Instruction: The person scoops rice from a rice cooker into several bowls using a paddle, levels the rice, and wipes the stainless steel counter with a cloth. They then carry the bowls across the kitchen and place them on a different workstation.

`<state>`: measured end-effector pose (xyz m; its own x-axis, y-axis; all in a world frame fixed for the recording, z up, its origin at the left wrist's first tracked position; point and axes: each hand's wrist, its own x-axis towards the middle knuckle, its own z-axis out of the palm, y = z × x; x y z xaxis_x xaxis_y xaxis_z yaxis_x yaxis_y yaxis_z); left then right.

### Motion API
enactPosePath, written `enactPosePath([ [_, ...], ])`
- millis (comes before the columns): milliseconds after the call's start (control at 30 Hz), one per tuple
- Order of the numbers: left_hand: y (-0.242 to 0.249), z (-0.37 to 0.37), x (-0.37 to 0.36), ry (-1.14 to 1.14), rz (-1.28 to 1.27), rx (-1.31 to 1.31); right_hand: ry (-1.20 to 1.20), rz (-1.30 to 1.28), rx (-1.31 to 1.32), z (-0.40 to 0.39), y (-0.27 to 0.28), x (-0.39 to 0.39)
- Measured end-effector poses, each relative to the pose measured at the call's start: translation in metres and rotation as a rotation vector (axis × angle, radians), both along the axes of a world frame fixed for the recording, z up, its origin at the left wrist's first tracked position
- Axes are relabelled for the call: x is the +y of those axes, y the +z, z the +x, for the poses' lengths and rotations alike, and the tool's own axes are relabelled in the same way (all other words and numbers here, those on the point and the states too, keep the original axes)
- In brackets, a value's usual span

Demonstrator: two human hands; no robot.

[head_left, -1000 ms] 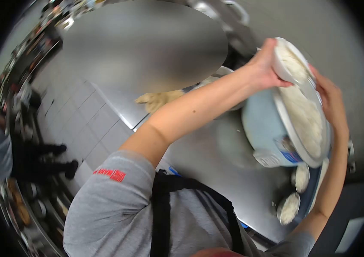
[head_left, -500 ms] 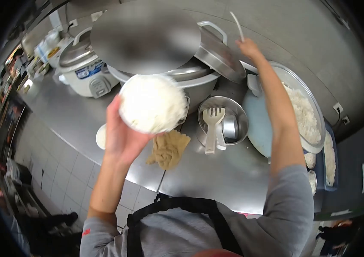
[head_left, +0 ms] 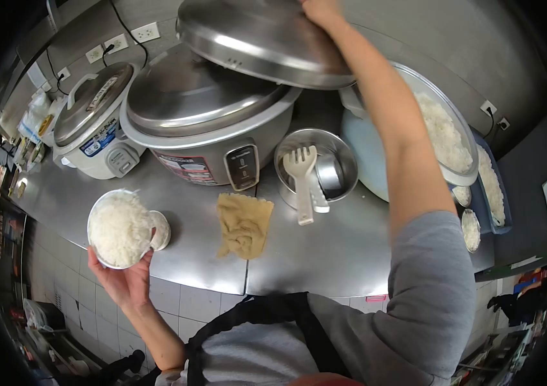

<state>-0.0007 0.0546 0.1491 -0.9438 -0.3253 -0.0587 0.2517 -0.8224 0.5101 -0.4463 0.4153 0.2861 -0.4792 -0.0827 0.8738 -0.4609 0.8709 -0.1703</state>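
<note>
My left hand [head_left: 122, 276] is closed around a white bowl [head_left: 103, 258] heaped with cooked rice [head_left: 119, 226], held up at the counter's left front. Just behind that bowl stands a smaller white cup [head_left: 162, 233], partly covered by it. At the top edge, my right hand [head_left: 322, 11] appears closed on a large steel lid [head_left: 267, 48], though its fingers are partly cut off. The lid is tilted above the big rice cooker [head_left: 212, 145], which has another domed steel cover [head_left: 189, 96] on it.
A smaller rice cooker [head_left: 96, 132] stands at the left. A tan cloth [head_left: 245, 225] lies on the steel counter [head_left: 318, 257]. A steel pot [head_left: 286, 138] holds rice paddles [head_left: 301, 180] and a metal cup. To the right are a rice-filled tub [head_left: 444, 135], a blue tray [head_left: 502, 222] and a bowl of rice [head_left: 470, 231].
My left hand has moved left and nearer with the rice bowl. My right hand has moved up and left onto the lid; the thin white thing it held is out of sight.
</note>
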Motion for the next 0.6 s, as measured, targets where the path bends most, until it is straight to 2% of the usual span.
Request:
enactPosePath([
  [67, 0.001, 0.01, 0.005, 0.039, 0.015, -0.006, -0.062, -0.038, -0.193, 0.05, 0.041, 0.03],
  [133, -0.011, 0.025, -0.001, 0.053, 0.005, 0.014, -0.216, 0.064, -0.172, 0.063, 0.051, 0.085],
  [167, -0.017, 0.033, -0.005, 0.041, -0.007, 0.032, -0.17, 0.062, -0.071, 0.071, 0.048, 0.115],
  [200, -0.023, 0.042, -0.007, 0.031, -0.02, 0.051, -0.305, 0.298, -0.065, 0.049, 0.05, 0.173],
  [233, -0.027, 0.05, -0.006, 0.021, -0.035, 0.072, -0.26, 0.226, -0.053, 0.103, 0.043, 0.17],
  [267, -0.03, 0.058, -0.004, 0.069, -0.061, 0.057, -0.348, 0.23, -0.142, 0.114, 0.038, 0.196],
  [367, -0.026, 0.079, 0.016, 0.309, -0.029, -0.072, -0.438, 0.208, -0.157, 0.147, 0.002, 0.257],
  [433, -0.031, 0.095, 0.017, 0.257, -0.027, -0.017, -0.535, 0.188, -0.274, 0.158, -0.015, 0.283],
  [600, -0.027, 0.121, 0.034, 0.242, -0.066, 0.012, -0.562, 0.199, -0.341, 0.159, -0.039, 0.33],
])
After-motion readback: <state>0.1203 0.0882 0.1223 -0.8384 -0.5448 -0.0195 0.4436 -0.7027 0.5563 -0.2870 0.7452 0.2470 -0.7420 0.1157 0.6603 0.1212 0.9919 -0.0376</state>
